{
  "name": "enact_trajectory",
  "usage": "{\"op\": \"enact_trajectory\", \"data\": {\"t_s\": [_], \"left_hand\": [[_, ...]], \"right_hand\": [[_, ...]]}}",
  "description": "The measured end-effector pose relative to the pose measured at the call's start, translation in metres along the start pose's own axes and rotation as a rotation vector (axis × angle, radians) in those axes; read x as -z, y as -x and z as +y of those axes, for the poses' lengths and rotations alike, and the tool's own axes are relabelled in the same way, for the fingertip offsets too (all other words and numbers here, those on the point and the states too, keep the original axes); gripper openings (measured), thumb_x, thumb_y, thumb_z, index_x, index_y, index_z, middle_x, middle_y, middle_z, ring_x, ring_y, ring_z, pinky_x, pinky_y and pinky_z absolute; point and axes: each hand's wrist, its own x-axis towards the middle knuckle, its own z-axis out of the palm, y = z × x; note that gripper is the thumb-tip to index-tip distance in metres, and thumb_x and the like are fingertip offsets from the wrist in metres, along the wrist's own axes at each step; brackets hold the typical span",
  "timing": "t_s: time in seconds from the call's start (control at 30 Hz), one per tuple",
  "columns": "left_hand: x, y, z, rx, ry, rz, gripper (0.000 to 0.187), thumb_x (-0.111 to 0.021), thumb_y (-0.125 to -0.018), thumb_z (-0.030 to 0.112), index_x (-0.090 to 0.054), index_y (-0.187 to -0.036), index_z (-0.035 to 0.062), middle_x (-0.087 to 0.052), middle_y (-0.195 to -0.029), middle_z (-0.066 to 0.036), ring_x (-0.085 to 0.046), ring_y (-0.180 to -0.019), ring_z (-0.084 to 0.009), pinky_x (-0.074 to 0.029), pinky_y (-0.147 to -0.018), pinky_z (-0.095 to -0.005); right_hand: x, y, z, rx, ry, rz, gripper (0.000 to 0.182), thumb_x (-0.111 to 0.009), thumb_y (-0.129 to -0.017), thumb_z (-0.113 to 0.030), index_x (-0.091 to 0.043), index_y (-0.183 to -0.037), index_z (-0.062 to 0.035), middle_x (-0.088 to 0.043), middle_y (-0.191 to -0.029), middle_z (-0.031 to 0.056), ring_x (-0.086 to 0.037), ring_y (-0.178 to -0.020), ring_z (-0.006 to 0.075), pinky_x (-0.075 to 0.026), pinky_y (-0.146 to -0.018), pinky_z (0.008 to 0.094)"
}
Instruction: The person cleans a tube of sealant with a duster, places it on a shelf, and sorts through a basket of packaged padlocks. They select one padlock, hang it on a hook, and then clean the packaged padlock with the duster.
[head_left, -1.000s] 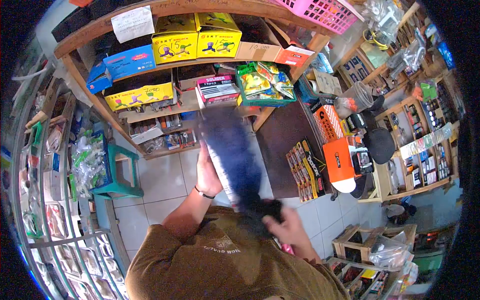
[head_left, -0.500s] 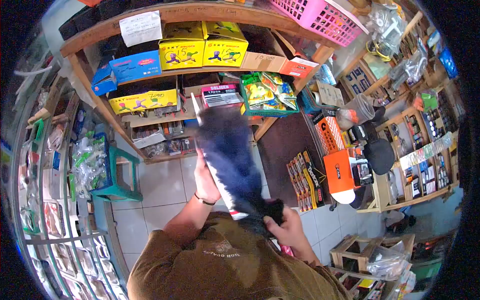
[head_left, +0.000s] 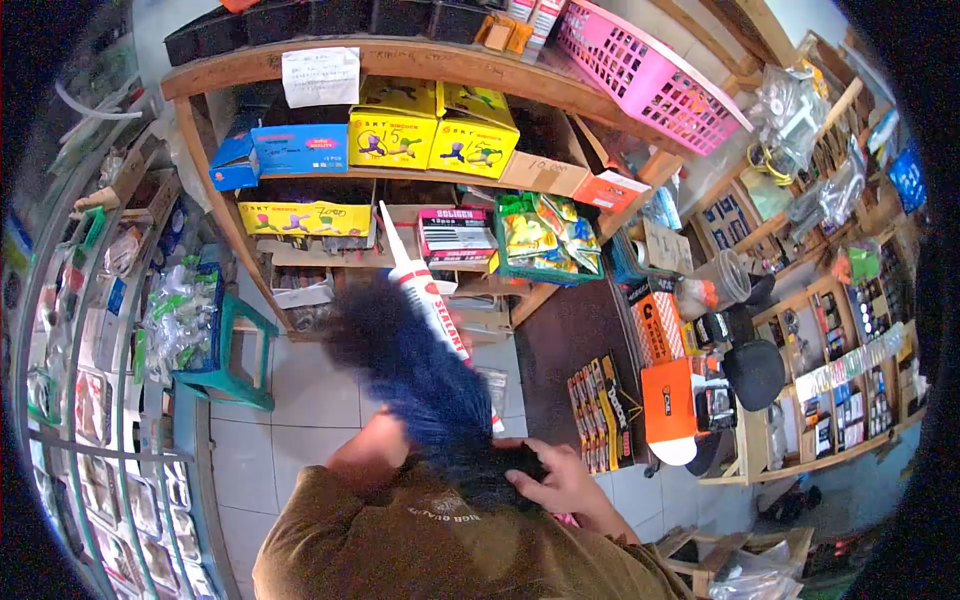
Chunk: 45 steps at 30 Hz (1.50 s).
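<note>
A dark blue and black feather duster (head_left: 425, 370) is blurred by motion in front of my chest. My right hand (head_left: 553, 480) is wrapped round its black lower end. Partly behind the bristles, a white and red sealant tube (head_left: 430, 300) stands tilted, its pointed nozzle up. My left hand (head_left: 385, 435) shows only as a blurred patch at the left of the duster; its fingers are hidden, and what it holds cannot be seen.
Wooden shelves (head_left: 420, 55) ahead carry yellow boxes (head_left: 392, 135), a blue box (head_left: 298, 148) and a green basket of packets (head_left: 548, 235). A pink basket (head_left: 650, 75) sits above. A green stool (head_left: 262, 355) stands left; an orange box (head_left: 668, 400) lies right.
The duster's bristles have swung left, uncovering the tube's red lettering. The tube's nozzle sits slightly lower and left. My left hand has dropped behind the bristles, and the view has shifted.
</note>
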Motion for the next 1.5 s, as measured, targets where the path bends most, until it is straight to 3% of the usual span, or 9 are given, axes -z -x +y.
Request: {"op": "enact_trajectory", "data": {"t_s": [0.2,0.23,0.43,0.6,0.73,1.03,1.17,1.27,1.5], "left_hand": [[-0.012,0.008,0.010,0.003,0.409,-0.252,0.058,-0.036,-0.088,0.053,-0.041,-0.124,0.0081,-0.051,-0.117,-0.012,-0.051,-0.106,-0.0282,-0.041,-0.090,-0.0443],[0.027,-0.025,-0.010,0.025,0.610,-0.844,0.051,-0.041,-0.087,0.048,-0.043,-0.118,0.0080,-0.054,-0.107,-0.012,-0.055,-0.097,-0.0271,-0.045,-0.085,-0.0427],[-0.035,0.025,0.033,0.025,0.426,-0.029,0.056,-0.031,-0.089,0.053,-0.045,-0.117,0.0073,-0.056,-0.099,-0.009,-0.058,-0.082,-0.0252,-0.049,-0.073,-0.0441],[0.027,0.003,0.031,-0.040,0.435,-0.744,0.056,-0.031,-0.090,0.051,-0.041,-0.125,0.0084,-0.055,-0.108,-0.010,-0.054,-0.094,-0.0268,-0.045,-0.083,-0.0444],[-0.006,0.033,0.043,-0.023,0.442,-0.167,0.056,-0.036,-0.089,0.050,-0.041,-0.126,0.0089,-0.054,-0.113,-0.011,-0.052,-0.098,-0.0278,-0.043,-0.087,-0.0417],[-0.008,0.036,0.033,-0.067,0.433,-0.212,0.063,-0.040,-0.084,0.055,-0.039,-0.127,0.0085,-0.052,-0.116,-0.012,-0.051,-0.102,-0.0290,-0.039,-0.091,-0.0471],[0.043,-0.002,0.007,-0.013,0.581,-0.873,0.063,-0.036,-0.086,0.056,-0.039,-0.126,0.0077,-0.050,-0.118,-0.012,-0.050,-0.105,-0.0301,-0.039,-0.092,-0.0468],[0.004,0.026,0.022,-0.051,0.428,-0.258,0.063,-0.034,-0.087,0.056,-0.037,-0.128,0.0080,-0.048,-0.123,-0.012,-0.048,-0.110,-0.0311,-0.037,-0.094,-0.0464],[0.055,0.015,-0.003,-0.088,0.349,-0.292,0.043,-0.043,-0.086,0.044,-0.048,-0.113,0.0115,-0.056,-0.097,-0.009,-0.056,-0.085,-0.0250,-0.047,-0.074,-0.0414]], "right_hand": [[-0.003,-0.014,-0.008,0.215,-0.047,0.244,0.034,-0.060,-0.079,-0.015,-0.053,-0.110,-0.0031,-0.063,-0.081,0.0122,-0.061,-0.068,0.0151,-0.048,-0.065,0.0277],[-0.004,-0.014,-0.015,0.281,0.119,0.141,0.036,-0.061,-0.078,-0.015,-0.053,-0.111,-0.0037,-0.063,-0.081,0.0128,-0.062,-0.068,0.0173,-0.048,-0.065,0.0278],[-0.021,-0.025,0.016,0.197,-0.178,0.380,0.037,-0.065,-0.074,-0.012,-0.056,-0.107,-0.0022,-0.063,-0.079,0.0148,-0.059,-0.060,0.0151,-0.047,-0.062,0.0281],[-0.029,-0.022,-0.020,0.130,0.158,-0.178,0.026,-0.062,-0.076,-0.004,-0.057,-0.100,0.0005,-0.063,-0.091,0.0087,-0.058,-0.072,0.0112,-0.048,-0.067,0.0261],[-0.028,-0.024,-0.018,0.037,-0.307,0.270,0.031,-0.064,-0.075,-0.010,-0.056,-0.104,-0.0008,-0.063,-0.083,0.0110,-0.061,-0.074,0.0149,-0.047,-0.070,0.0252],[-0.020,-0.018,0.002,0.145,-0.057,0.186,0.038,-0.064,-0.076,-0.015,-0.052,-0.109,-0.0004,-0.064,-0.085,0.0124,-0.062,-0.071,0.0160,-0.048,-0.066,0.0288],[-0.018,-0.012,-0.010,0.235,0.167,-0.006,0.039,-0.064,-0.077,-0.018,-0.053,-0.111,-0.0033,-0.063,-0.083,0.0161,-0.064,-0.073,0.0198,-0.049,-0.069,0.0298],[-0.021,-0.013,-0.001,0.053,-0.293,0.230,0.030,-0.061,-0.080,-0.016,-0.056,-0.106,-0.0025,-0.065,-0.082,0.0122,-0.063,-0.070,0.0168,-0.049,-0.065,0.0301],[-0.023,-0.007,-0.004,0.085,0.136,-0.001,0.037,-0.060,-0.081,-0.018,-0.051,-0.113,-0.0029,-0.061,-0.077,0.0126,-0.058,-0.066,0.0138,-0.047,-0.062,0.0260]]}}
